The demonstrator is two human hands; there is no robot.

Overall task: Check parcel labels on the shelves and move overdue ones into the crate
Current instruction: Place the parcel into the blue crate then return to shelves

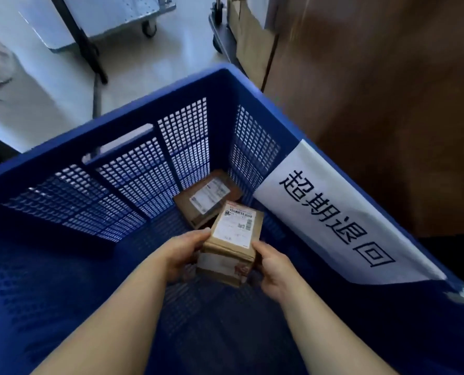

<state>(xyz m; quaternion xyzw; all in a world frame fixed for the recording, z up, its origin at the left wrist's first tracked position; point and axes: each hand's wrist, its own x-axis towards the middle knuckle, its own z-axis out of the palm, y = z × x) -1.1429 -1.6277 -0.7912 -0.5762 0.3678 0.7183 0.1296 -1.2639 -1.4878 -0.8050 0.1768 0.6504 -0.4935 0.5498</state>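
Parcel (229, 247) low inside crate (133, 117), near second parcel (207, 198) on crate floor. Left hand (183, 253) and right hand (272, 266) grasp opposite sides. Stiff small cardboard, probably light; taped faces may slip, so hold by edges.

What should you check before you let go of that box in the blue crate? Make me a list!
1. Both hands on the parcel: left hand and right hand grip the parcel from its sides: ok.
2. Parcel is inside the blue crate, below its rim: ok.
3. Crate is the overdue one: white sign on its wall reads 超期退回: ok.
4. Room to set it down beside the other parcel in the far corner: ok.
5. Parcel already resting on the crate floor: cannot tell.
6. Label date really overdue: print too small, cannot tell.
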